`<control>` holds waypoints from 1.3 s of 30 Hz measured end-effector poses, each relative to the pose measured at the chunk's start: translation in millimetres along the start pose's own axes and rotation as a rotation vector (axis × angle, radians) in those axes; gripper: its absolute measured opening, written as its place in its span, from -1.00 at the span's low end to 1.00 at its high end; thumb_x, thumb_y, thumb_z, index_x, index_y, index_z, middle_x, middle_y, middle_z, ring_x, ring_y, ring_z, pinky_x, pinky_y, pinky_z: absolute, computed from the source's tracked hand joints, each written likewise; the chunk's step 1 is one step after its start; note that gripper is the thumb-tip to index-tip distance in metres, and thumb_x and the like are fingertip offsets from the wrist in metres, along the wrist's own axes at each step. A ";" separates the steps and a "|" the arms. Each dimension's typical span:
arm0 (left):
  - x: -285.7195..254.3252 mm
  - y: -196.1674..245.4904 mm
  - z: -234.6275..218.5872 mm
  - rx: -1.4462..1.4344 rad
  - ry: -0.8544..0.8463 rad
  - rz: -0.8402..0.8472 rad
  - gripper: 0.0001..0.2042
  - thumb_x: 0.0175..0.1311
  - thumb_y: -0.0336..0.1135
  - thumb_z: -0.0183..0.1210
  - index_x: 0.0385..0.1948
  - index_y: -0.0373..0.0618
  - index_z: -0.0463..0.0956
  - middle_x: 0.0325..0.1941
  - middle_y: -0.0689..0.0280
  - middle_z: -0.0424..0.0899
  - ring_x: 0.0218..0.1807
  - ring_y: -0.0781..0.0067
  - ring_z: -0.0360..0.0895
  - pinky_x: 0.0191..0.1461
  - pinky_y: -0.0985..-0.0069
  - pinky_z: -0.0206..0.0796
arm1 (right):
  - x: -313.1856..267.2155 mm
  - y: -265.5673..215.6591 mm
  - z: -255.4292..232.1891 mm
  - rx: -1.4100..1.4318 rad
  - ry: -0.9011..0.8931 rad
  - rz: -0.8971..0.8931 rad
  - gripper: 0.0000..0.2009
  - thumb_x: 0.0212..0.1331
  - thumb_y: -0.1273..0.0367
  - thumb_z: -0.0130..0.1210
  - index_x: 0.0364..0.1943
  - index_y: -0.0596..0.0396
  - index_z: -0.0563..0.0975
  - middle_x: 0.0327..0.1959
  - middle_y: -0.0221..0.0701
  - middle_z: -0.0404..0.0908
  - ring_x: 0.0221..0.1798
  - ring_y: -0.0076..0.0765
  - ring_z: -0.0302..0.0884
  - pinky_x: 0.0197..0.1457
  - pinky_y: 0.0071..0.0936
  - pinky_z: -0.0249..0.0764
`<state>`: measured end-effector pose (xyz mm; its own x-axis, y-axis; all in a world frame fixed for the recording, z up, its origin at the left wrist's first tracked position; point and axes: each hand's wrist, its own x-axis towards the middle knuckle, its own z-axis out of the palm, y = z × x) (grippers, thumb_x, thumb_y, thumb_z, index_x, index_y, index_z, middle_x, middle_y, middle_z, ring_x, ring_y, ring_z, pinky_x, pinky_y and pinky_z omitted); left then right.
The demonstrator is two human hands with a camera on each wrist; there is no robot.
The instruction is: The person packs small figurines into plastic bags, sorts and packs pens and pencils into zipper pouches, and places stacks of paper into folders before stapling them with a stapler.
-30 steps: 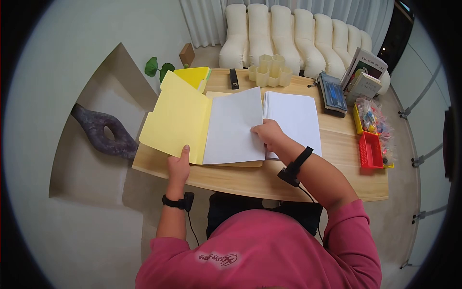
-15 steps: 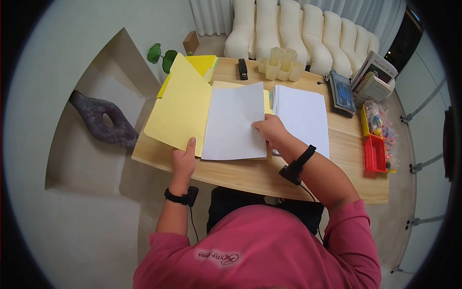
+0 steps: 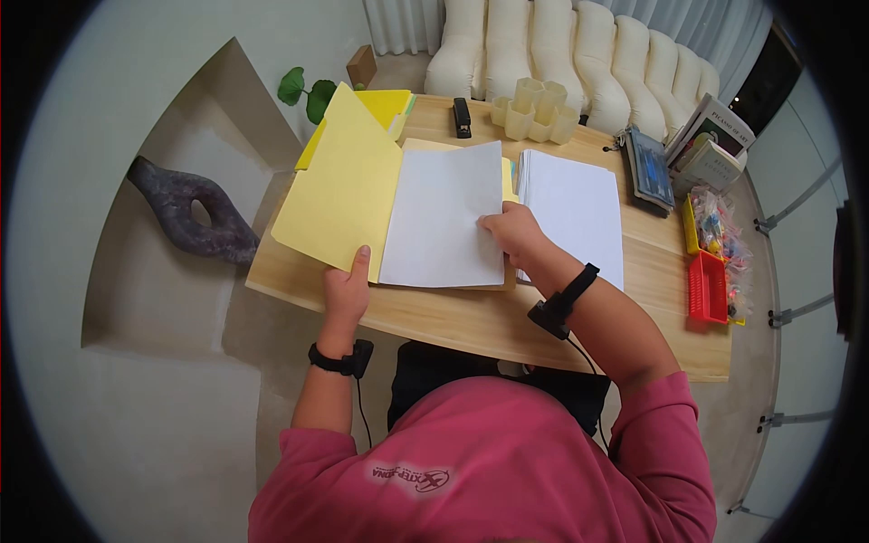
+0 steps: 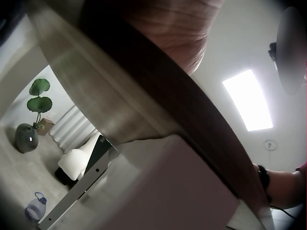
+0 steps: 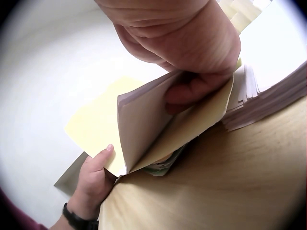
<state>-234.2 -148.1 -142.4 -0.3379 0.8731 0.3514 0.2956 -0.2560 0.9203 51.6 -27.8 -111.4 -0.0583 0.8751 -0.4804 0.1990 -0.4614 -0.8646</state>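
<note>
On the bench [image 3: 656, 271], the yellow folder's cover [image 3: 339, 190] is leaning nearer the white sheets [image 3: 444, 217] than a second ago, your left hand [image 3: 347, 288] holding it. Your right hand [image 3: 516, 233] is gripping the sheets, its fingers [image 5: 180, 98] underneath showing only at the right wrist.

A black stapler [image 3: 462, 118] lies beside a pale holder [image 3: 536, 118], a sofa [image 3: 593, 59] beyond.

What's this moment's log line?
left hand: holds pale-yellow folder | right hand: pinches white paper | folder: open | paper stack: right of folder
</note>
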 end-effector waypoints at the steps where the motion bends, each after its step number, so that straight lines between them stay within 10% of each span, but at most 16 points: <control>1: -0.2 3.3 -0.1 -0.003 -0.004 -0.005 -0.73 0.65 -0.30 0.19 0.02 -0.42 0.65 -0.13 0.34 0.77 -0.09 0.58 0.57 0.05 0.49 0.47 | 0.1 0.1 0.4 -0.017 -0.003 -0.010 -0.70 0.40 0.44 0.26 0.13 0.30 0.58 -0.03 -0.21 0.72 -0.08 -0.16 0.75 -0.07 -0.12 0.72; 39: -0.5 -1.4 -1.8 0.001 -0.010 -0.005 -0.75 0.64 -0.32 0.19 -0.02 -0.40 0.66 -0.19 0.32 0.78 -0.14 0.55 0.59 0.01 0.47 0.48 | -17.3 -20.5 -5.4 -0.313 -0.041 -0.091 -0.52 0.41 0.23 0.26 0.18 0.40 0.56 0.03 -0.03 0.75 -0.08 0.02 0.80 -0.03 -0.11 0.74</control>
<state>-236.1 -148.9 -143.7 -0.3306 0.8785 0.3449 0.2950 -0.2509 0.9220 53.8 -32.7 -84.5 -0.1279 0.9010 -0.4147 0.4817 -0.3090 -0.8200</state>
